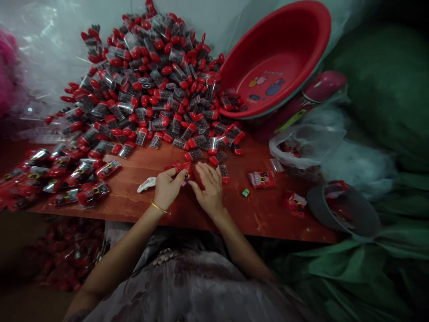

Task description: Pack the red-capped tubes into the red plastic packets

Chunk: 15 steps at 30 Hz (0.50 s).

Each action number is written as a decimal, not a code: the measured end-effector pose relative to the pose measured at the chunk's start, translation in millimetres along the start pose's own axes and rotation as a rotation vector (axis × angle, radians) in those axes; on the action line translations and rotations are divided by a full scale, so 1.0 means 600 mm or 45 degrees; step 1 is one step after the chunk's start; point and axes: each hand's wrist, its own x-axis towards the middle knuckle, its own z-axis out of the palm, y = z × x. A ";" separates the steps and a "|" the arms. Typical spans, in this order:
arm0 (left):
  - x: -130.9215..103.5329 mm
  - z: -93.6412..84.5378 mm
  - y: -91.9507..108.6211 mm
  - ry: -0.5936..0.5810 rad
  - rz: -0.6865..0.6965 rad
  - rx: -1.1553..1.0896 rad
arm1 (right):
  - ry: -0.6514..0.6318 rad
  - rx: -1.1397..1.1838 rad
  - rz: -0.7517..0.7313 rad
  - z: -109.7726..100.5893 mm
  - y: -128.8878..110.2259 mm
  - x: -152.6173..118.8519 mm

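Observation:
My left hand (166, 188), with a gold bangle at the wrist, pinches a small red printed packet (186, 169) between thumb and fingers. My right hand (210, 190) is beside it, fingers stretched out and thumb pointing at the packet's lower edge; whether the thumb touches it I cannot tell. Just past my right fingertips, a clear tube with a red cap (223, 172) and dark contents lies on the reddish table (140, 210). A crumpled white scrap (146, 184) is left of my left hand. To the right are a flat red packet (261, 180) and a tiny green piece (246, 192).
A big heap of red-capped tubes (147, 89) fills the back. Filled red packets (67, 179) pile up at left. A tilted red basin (288, 44), an open plastic bag (308, 147) and a grey bowl (365, 223) of packets stand at right. Green sacking (385, 89) is beyond.

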 end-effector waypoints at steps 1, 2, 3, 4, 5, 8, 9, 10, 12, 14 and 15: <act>0.002 0.000 0.001 0.011 -0.032 -0.142 | 0.013 0.149 0.123 0.001 -0.004 -0.001; 0.002 0.001 0.003 0.016 -0.058 -0.245 | -0.001 0.311 0.240 0.003 -0.008 -0.002; 0.000 0.002 0.006 0.017 -0.080 -0.314 | -0.033 0.461 0.344 0.005 -0.012 -0.004; -0.002 0.005 0.009 0.021 -0.097 -0.364 | -0.067 0.579 0.425 0.007 -0.015 -0.006; -0.006 0.008 0.011 0.024 -0.112 -0.402 | -0.093 0.650 0.485 0.009 -0.019 -0.008; -0.015 0.022 0.011 0.041 -0.176 -0.497 | -0.042 0.625 0.585 0.011 -0.030 -0.013; -0.017 0.026 0.009 0.053 -0.202 -0.522 | -0.012 0.590 0.597 0.011 -0.032 -0.013; -0.017 0.029 0.006 0.065 -0.221 -0.532 | 0.009 0.558 0.602 0.010 -0.033 -0.013; -0.014 0.028 -0.003 0.094 -0.220 -0.494 | 0.029 0.497 0.601 0.007 -0.029 -0.008; -0.004 0.021 -0.013 0.119 -0.173 -0.358 | 0.033 0.436 0.611 0.003 -0.017 0.001; 0.003 0.016 -0.017 0.127 -0.144 -0.259 | 0.043 0.414 0.628 0.001 -0.010 0.006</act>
